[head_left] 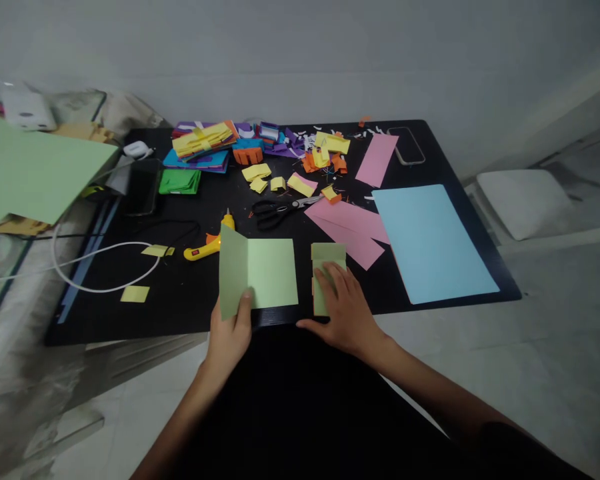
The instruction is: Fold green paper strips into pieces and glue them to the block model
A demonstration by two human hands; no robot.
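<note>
My left hand [230,340] pinches a light green sheet [273,273] by its lower edge, thumb on top. The sheet is creased, with its left flap standing up and its right part flat on the black table. My right hand [343,303] lies over a narrow folded green paper [329,252] to the right, fingers stretched across it and thumb apart at the table's front edge. Orange edges show along that paper's left side. A yellow glue gun [205,249] lies left of the sheet, and black-handled scissors [275,212] lie behind it.
Pink paper strips [350,230] and a large light blue sheet [433,243] lie on the right. Folded coloured papers [205,140] and scraps fill the back. A white cable [107,248] loops at left. A phone [406,146] lies near the back right corner.
</note>
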